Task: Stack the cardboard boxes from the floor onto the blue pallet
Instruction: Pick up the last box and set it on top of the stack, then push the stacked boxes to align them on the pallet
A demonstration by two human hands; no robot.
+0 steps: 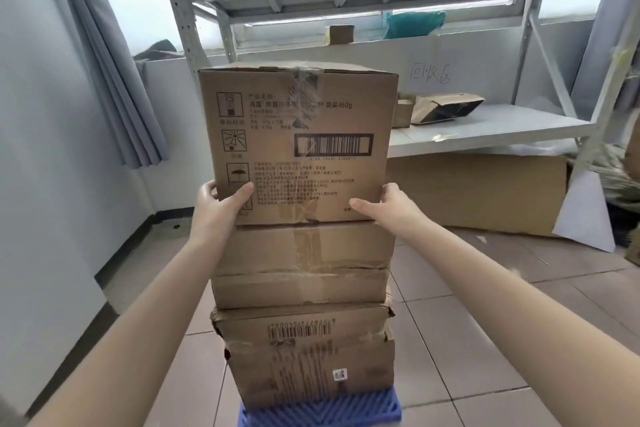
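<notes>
A tall stack of cardboard boxes stands on the blue pallet (375, 407), whose ribbed near edge shows at the bottom of the head view on the tiled floor (485, 340). The bottom box (311, 371), dented and torn at its upper corners, carries a small white sticker and a barcode on its near face. On it rests a flatter middle box (301, 263) with tape running along its front. The top box (299, 146) sits on the middle one, its near face printed with a black-framed barcode, handling symbols down the left side and lines of text, with clear tape over the upper edge. The left hand (216, 206) grasps the lower left corner of the top box, thumb across the near face and fingers wrapped round the side. The right hand (384, 206) grasps the lower right corner the same way, thumb lying flat on the near face; both grips are clenched on the top box. Behind the stack stands a pale metal shelving rack (485, 128) holding a crumpled brown paper bag (446, 109) on its lower shelf. A large flattened cardboard sheet (478, 191) leans beneath that shelf. A grey curtain (110, 73) hangs at the left wall.
</notes>
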